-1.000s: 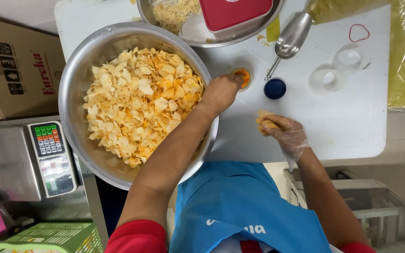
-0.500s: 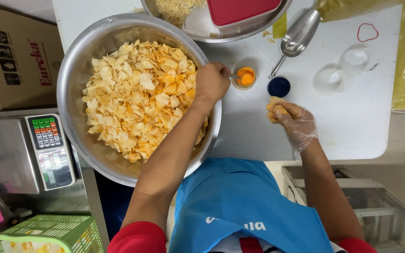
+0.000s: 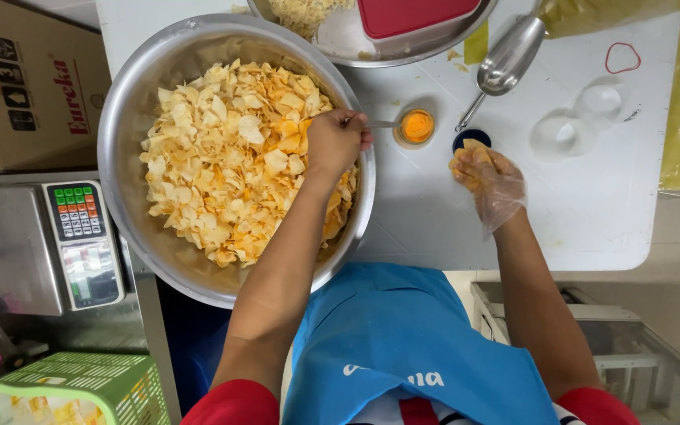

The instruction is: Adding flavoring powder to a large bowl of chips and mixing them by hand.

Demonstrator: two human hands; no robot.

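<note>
My left hand (image 3: 336,142) spoons orange powder by the bowl while my gloved right hand (image 3: 488,181) holds chips.

A moment ago my left hand lay on the chips (image 3: 230,157) at the rim of the big steel bowl (image 3: 131,118); now it is closed around a small spoon (image 3: 379,123) whose tip reaches the little cup of orange powder (image 3: 416,126) just beside the bowl. My right hand has barely shifted and stays curled around a few chips (image 3: 470,153) near the dark blue lid (image 3: 466,138). The spoon's bowl is hard to make out, and the metal tray (image 3: 403,51) with its red box (image 3: 415,14) is cut off at the top. All this sits on a white table (image 3: 592,205), with a metal scoop (image 3: 509,55), a scale (image 3: 80,236), a cardboard box (image 3: 17,86) and a green basket (image 3: 80,389) around it.
</note>
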